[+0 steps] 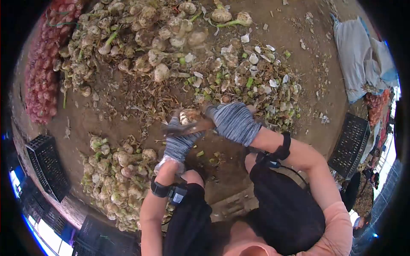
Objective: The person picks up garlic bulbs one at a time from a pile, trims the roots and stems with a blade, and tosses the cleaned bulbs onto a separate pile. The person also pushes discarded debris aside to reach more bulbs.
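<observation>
My left hand (pixel 180 144), in a grey striped glove, is closed around a garlic bulb (pixel 187 116) with its pale cloves facing up. My right hand (pixel 237 123), gloved the same way, grips a knife (pixel 200 125). Its broad, brownish blade lies across the near side of the bulb and overlaps my left fingers in this view. The knife's handle is mostly hidden in my right fist. Beyond both hands, cut stem pieces and papery skins (pixel 256 87) litter the ground. To the left of my left forearm sits a heap of garlic bulbs (pixel 121 175).
A larger pile of garlic with stems (pixel 145 30) spreads across the far left. Red net sacks of garlic (pixel 45 64) stand beyond it. Black crates stand at left (pixel 48 166) and right (pixel 349 145). A white sack (pixel 356 55) lies far right; a person (pixel 365 192) is behind at right.
</observation>
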`<state>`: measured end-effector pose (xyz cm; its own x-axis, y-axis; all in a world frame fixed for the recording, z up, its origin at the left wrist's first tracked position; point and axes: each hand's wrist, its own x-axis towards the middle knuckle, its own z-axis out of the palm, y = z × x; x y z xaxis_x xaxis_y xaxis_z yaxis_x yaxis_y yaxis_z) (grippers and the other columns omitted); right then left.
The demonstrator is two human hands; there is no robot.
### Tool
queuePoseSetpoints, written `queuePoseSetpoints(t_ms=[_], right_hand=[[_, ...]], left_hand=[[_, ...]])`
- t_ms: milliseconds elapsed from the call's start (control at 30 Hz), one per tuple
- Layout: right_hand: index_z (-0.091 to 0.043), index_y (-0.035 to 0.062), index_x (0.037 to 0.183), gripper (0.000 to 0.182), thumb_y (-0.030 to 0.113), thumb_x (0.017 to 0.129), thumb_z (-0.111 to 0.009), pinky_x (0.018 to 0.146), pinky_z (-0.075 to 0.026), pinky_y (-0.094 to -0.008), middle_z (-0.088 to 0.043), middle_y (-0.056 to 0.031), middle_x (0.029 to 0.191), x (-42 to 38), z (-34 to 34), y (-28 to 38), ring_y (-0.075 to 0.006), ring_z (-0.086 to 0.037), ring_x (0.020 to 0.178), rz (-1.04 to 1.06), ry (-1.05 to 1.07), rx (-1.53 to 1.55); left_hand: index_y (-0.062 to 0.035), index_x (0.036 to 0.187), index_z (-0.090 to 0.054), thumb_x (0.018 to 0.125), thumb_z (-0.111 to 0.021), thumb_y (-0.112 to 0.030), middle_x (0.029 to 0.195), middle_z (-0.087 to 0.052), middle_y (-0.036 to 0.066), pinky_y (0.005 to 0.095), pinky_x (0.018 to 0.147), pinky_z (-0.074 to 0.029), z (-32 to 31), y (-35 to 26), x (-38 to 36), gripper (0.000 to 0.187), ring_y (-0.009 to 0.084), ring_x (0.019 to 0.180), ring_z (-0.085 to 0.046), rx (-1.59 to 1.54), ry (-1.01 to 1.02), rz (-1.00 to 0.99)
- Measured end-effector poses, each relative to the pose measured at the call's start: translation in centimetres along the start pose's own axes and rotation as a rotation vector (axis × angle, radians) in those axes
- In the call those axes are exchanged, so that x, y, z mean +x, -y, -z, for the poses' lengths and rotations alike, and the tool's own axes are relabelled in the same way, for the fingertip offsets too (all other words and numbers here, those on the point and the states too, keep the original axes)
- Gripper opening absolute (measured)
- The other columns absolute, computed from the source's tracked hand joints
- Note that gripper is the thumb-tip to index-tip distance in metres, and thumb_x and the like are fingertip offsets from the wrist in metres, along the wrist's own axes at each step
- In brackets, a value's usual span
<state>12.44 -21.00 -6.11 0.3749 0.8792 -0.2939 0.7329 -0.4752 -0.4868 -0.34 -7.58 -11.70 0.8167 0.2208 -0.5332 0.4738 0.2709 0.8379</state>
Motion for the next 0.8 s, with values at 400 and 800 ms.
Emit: queuePoseSetpoints(t_ms=[400,800], right_hand=[[-0.060,0.0052,0.091,0.024,0.024,0.077,-0.059,0.059,-0.048,-0.0399,-0.062,-0.0171,0.070,-5.8,-0.4,-9.2,-0.0308,-0.062,0.065,-0.538,0.122,-0.025],[-0.056,0.0016,0.101,0.036,0.031,0.081,-0.053,0.072,-0.046,-0.0413,-0.061,-0.0210,0.082,-0.7,-2.3,-4.5,-0.0363,-0.059,0.079,-0.191,0.095,0.500]], left_hand=[[-0.0033,0.099,-0.052,0.067,-0.072,-0.012,0.087,-0.062,0.006,0.0267,0.070,-0.049,-2.4,-3.9,-2.3,0.039,0.0128,0.081,-0.060,0.178,-0.182,-0.180],[-0.0081,0.073,-0.063,0.065,-0.072,-0.025,0.086,-0.062,0.010,0.0407,0.067,-0.047,-1.5,-3.1,0.0,0.021,0.0301,0.073,-0.059,1.082,0.272,-0.529]])
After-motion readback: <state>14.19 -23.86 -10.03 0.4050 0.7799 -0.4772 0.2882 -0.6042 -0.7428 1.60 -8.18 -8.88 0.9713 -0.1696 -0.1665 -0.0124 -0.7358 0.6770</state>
